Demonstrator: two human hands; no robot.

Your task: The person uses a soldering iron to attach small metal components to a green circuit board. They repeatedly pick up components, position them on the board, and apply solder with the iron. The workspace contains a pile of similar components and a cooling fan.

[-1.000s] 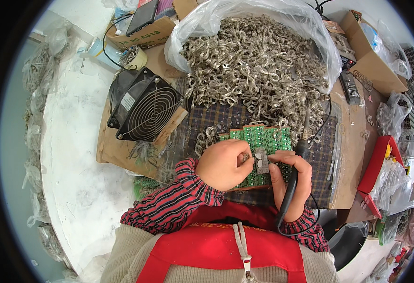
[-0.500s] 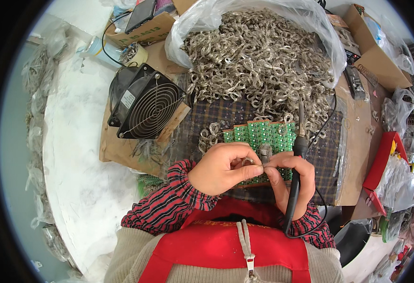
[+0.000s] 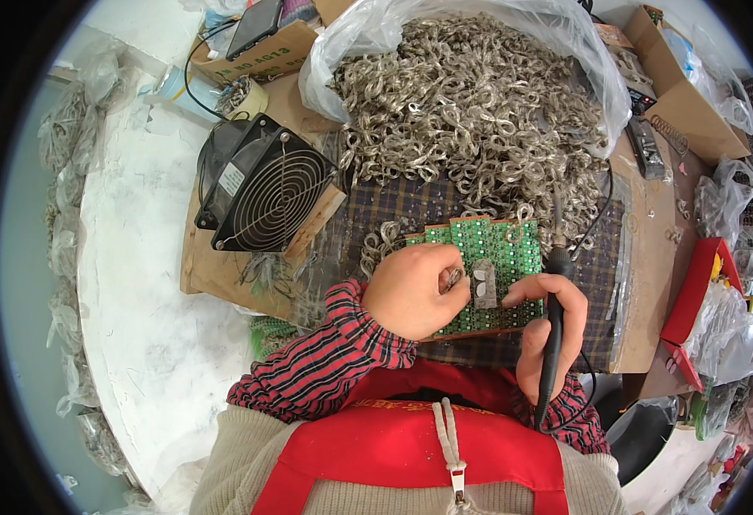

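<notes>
A white surface [image 3: 149, 343] spreads out to the left of the hands. Beyond them, a clear bag [image 3: 445, 34] brims with grey metal loops [image 3: 471, 112]. A black fan [image 3: 260, 184] stands on cardboard up and left of the left hand. Under both hands, on a checked cloth [image 3: 411, 202], lies a green circuit board [image 3: 488, 257]. The right hand [image 3: 548, 330] is wrapped around a black soldering iron [image 3: 552, 343], thumb resting on the board. The left hand [image 3: 411, 292], curled, pinches a small loop [image 3: 453, 276] at its fingertips, just beside a grey part [image 3: 483, 283] on the board.
</notes>
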